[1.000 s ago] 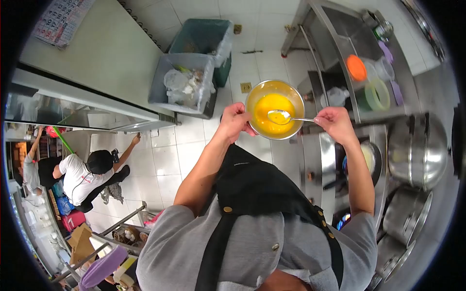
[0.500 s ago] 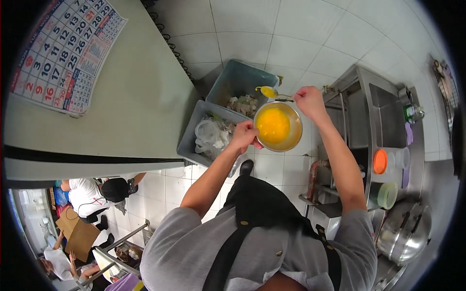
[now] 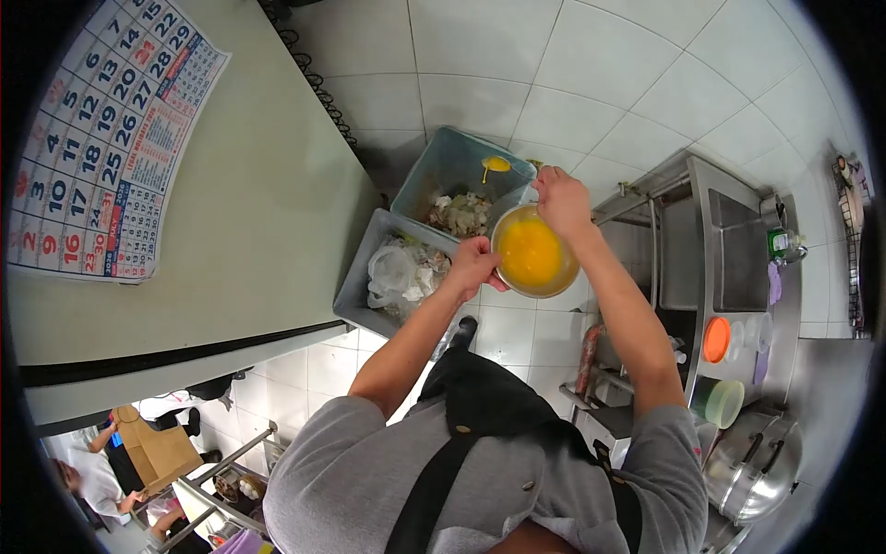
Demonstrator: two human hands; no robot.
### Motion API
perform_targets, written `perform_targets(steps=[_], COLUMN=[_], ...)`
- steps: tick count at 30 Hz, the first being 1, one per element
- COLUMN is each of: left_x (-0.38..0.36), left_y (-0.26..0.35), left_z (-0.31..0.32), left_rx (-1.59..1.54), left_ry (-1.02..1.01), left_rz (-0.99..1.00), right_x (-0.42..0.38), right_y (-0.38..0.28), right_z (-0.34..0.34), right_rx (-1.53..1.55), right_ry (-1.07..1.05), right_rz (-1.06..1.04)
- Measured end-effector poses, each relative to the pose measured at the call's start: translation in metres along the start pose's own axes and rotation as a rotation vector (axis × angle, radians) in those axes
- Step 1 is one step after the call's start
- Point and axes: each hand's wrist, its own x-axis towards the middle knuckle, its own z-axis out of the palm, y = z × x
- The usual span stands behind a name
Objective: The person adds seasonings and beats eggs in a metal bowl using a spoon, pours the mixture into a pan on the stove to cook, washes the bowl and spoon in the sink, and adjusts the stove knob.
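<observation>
My left hand (image 3: 475, 268) is closed on the left rim of a round metal bowl (image 3: 571, 270). Bright yellow liquid that looks like beaten egg (image 3: 529, 254) lies in the bowl. Pinched in my right hand (image 3: 561, 203), above the bowl's far rim, is a spoon (image 3: 497, 163) whose handle is mostly hidden. Its yellow-coated end hangs over the far grey-green bin (image 3: 417, 169), with a yellow strand dripping from it. Food scraps (image 3: 461, 214) lie in that bin. A nearer grey bin (image 3: 353, 288) holds plastic bags and crumpled white waste.
A tall pale cabinet (image 3: 268, 194) with a calendar (image 3: 101, 157) stands on the left. To the right are a steel sink (image 3: 738, 254), an orange lid (image 3: 716, 340), tubs and a large metal pot (image 3: 752, 471). At lower left, a person is beside a cardboard box (image 3: 157, 448).
My right hand has moved left, carrying the spoon farther over the far bin, and a yellow strand now hangs from it. The view has shifted; the capped person has mostly left sight.
</observation>
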Motion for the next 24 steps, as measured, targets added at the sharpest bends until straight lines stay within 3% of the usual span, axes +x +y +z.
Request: perform_targets(steps=[2, 5, 8, 11, 14, 20, 24], left_x=[0.001, 0.004, 0.006, 0.005, 0.004, 0.001, -0.005], left_y=[0.001, -0.002, -0.001, 0.003, 0.009, 0.008, 0.006], left_z=[-0.002, -0.007, -0.010, -0.010, -0.006, -0.003, -0.003], left_rx=[-0.006, -0.018, -0.042, -0.055, -0.041, -0.032, -0.049], left_ry=[0.005, 0.010, 0.004, -0.019, -0.025, -0.030, -0.021], left_rz=[-0.008, -0.013, -0.002, -0.004, 0.008, 0.007, 0.007], right_x=[0.004, 0.007, -0.003, -0.013, -0.014, 0.001, 0.004], right_y=[-0.002, -0.006, 0.003, -0.002, -0.002, 0.006, 0.012], right_z=[0.004, 0.002, 0.003, -0.005, -0.002, 0.013, 0.014], right_rx=[0.005, 0.171, 0.269, 0.165, 0.241, 0.075, 0.463], right_ry=[0.024, -0.004, 0.027, 0.122, 0.162, 0.213, 0.178], right_rz=[-0.011, 0.233, 0.285, 0.078, 0.150, 0.039, 0.415])
